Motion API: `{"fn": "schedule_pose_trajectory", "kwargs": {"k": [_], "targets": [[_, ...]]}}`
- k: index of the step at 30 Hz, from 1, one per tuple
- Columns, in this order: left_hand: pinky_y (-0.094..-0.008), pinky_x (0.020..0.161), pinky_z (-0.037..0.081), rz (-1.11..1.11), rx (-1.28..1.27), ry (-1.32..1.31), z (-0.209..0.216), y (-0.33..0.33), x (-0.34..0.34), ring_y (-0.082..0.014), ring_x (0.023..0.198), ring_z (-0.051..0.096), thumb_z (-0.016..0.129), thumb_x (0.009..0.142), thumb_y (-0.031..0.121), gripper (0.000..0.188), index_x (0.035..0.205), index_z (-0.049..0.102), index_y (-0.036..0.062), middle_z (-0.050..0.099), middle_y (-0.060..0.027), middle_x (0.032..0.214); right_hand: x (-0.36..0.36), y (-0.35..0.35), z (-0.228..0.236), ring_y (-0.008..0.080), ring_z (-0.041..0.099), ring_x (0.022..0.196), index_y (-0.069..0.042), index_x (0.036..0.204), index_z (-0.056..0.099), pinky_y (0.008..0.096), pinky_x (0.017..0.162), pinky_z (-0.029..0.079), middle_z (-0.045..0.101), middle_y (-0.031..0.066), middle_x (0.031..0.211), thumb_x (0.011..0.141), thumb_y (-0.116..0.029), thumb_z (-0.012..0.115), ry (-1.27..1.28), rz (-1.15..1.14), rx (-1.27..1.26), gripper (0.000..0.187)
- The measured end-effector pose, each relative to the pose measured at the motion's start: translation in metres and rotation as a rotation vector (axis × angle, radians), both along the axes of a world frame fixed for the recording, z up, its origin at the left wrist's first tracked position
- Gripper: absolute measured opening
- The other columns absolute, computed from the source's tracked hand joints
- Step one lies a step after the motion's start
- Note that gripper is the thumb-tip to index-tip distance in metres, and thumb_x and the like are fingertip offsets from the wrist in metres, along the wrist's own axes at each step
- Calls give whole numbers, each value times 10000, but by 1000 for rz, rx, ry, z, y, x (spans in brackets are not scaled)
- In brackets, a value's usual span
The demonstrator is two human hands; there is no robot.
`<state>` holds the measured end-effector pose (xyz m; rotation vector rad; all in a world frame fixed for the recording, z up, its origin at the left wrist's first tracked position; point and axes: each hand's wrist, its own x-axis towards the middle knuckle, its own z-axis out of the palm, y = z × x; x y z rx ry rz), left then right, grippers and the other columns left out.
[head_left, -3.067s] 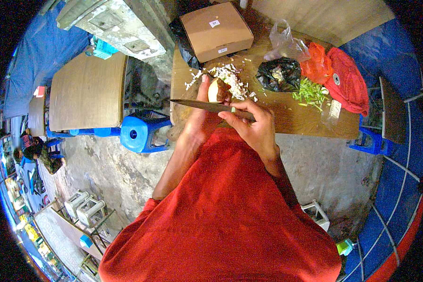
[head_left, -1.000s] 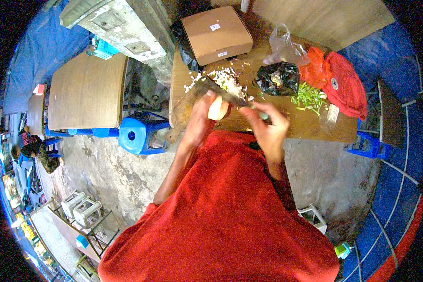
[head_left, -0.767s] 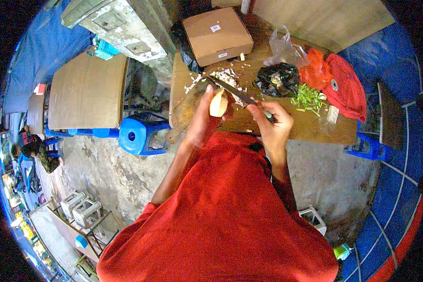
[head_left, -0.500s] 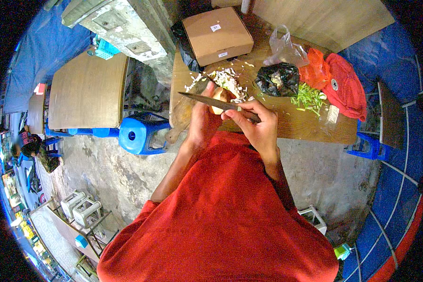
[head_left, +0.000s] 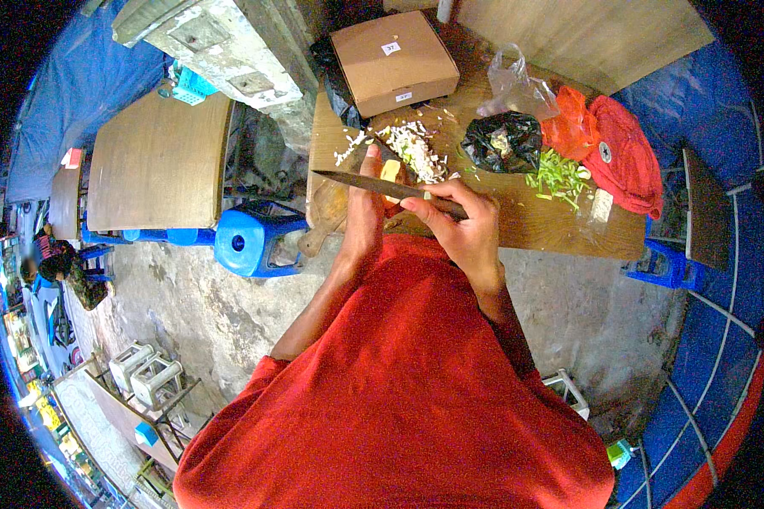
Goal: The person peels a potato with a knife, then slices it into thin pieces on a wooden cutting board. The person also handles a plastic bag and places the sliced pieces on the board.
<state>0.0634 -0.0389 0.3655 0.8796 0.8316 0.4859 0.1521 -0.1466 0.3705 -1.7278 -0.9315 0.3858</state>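
Observation:
In my right hand (head_left: 469, 229) is a dark-bladed knife (head_left: 373, 182), its tip to the left and its handle in my closed fingers. The blade crosses in front of my left hand (head_left: 365, 214), which grips a partly peeled vegetable (head_left: 390, 170) with a pale yellow inside and brownish skin; its exact kind is not clear. The knife covers part of the vegetable. Beneath my hands lies a wooden cutting board (head_left: 327, 208), partly hidden. Beyond them is a heap of white chopped pieces (head_left: 416, 144) with some green in it.
A cardboard box (head_left: 395, 64) stands at the back of the wooden table (head_left: 560, 237). To the right are a black plastic bag (head_left: 501, 142), chopped green pieces (head_left: 556, 176), an orange bag (head_left: 570, 123) and red cloth (head_left: 624, 157). A blue stool (head_left: 259, 242) is at the left.
The vegetable has turned in my left hand, showing its pale face at a different angle. The knife has shifted slightly left across it.

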Motion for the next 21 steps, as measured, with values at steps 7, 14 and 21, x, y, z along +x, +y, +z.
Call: {"fn": "schedule_pose_trajectory", "kwargs": {"k": [7,14,21], "targets": [[-235,528,373,137,188,43,9,-12,3,-88,578,491,386,910,548,457,846,566,133,551,12,717,8,-10,-20,83,590,642,-21,853,660,235,578,465,662,44,721,719,-125,786,-140,-91,103,211],[-235,429,255,-37,-24,-90,13,5,-12,-91,467,387,324,916,566,551,727,549,100,532,-23,621,47,-24,-28,56,561,626,16,869,634,195,554,442,655,36,758,792,-78,720,9,-196,64,149],[-239,448,256,-56,-101,-194,15,5,-1,-92,468,334,331,937,554,501,772,525,122,464,12,609,19,-11,-15,58,544,610,4,822,622,203,551,430,635,17,723,780,-89,729,95,-64,82,148]]}}
